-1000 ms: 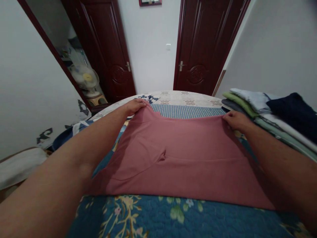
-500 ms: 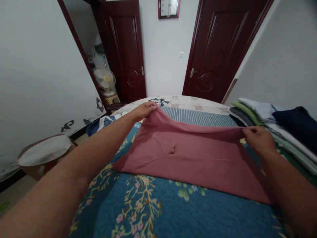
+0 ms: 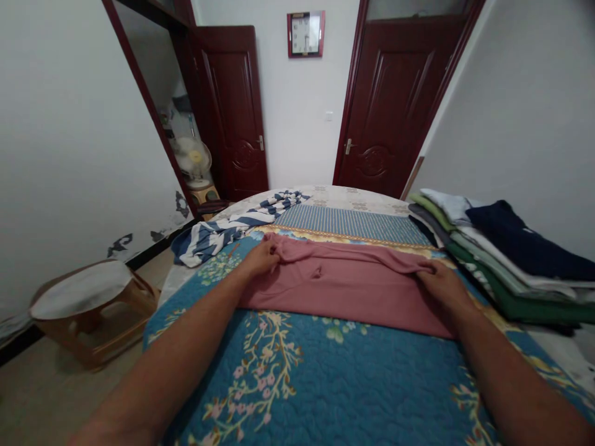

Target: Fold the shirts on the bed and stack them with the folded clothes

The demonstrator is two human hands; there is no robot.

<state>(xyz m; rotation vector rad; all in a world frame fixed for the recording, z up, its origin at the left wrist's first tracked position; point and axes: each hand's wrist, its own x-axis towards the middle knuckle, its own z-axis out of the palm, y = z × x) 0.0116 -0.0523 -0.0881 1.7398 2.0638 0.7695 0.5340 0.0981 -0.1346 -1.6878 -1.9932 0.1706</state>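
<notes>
A dusty-pink cloth garment [image 3: 357, 297] lies folded in a long band across the blue floral quilted cover [image 3: 353, 384]. What kind of garment it is I cannot tell. My left hand [image 3: 264, 257] pinches the upper layer near its left end. At the right end, my right hand [image 3: 439, 282] grips the same layer between thumb and fingers. Between the hands the held edge sags and lies loosely over the layer below. A small bunched wrinkle [image 3: 317, 272] shows left of the middle.
To the right stands a stack of folded clothes [image 3: 515, 260], dark navy on top. A crumpled blue-and-white striped cloth [image 3: 223, 226] lies at the far left of the table. A stool [image 3: 88, 297] stands on the floor at left. Two dark red doors and a clock [image 3: 305, 34] are behind.
Both hands have come down and nearer each other, bringing the held edge of the pink garment lower onto the cloth beneath. The view has tilted up, showing more of the clock.
</notes>
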